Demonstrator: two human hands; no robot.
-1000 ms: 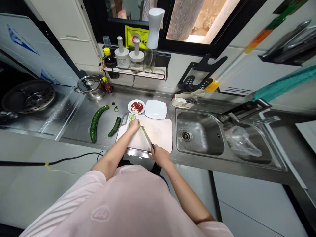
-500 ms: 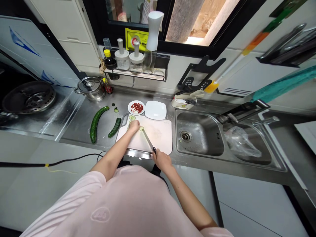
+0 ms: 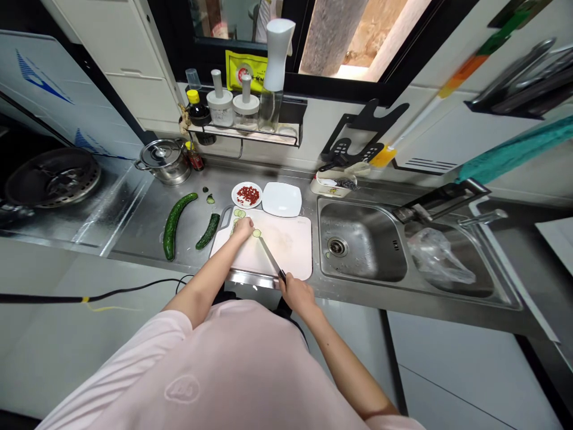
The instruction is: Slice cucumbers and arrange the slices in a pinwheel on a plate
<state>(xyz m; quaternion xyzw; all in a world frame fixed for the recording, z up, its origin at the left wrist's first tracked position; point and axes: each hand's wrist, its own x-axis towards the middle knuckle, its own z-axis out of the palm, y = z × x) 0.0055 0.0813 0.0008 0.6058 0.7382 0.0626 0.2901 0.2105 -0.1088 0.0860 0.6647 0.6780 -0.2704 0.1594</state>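
Observation:
My right hand (image 3: 298, 292) is closed round the black handle of a knife (image 3: 271, 255), whose tip lies by a pale green cucumber slice (image 3: 256, 233). On the left part of the white cutting board (image 3: 286, 245), my left hand (image 3: 243, 229) is closed with bent fingers beside that slice; what they hold is hidden. Several cucumber slices (image 3: 239, 213) lie at the board's upper left corner. A cut cucumber (image 3: 208, 232) rests left of the board, and a long whole cucumber (image 3: 174, 227) lies farther left.
Behind the board stand a plate of red pieces (image 3: 247, 194) and a white square plate (image 3: 282, 199). A steel sink (image 3: 362, 242) is to the right. At the back left are a lidded pot (image 3: 166, 162) and a rack (image 3: 268, 137) with jars above the counter.
My right hand and the knife have shifted slightly to the right. My left hand stays in nearly the same place.

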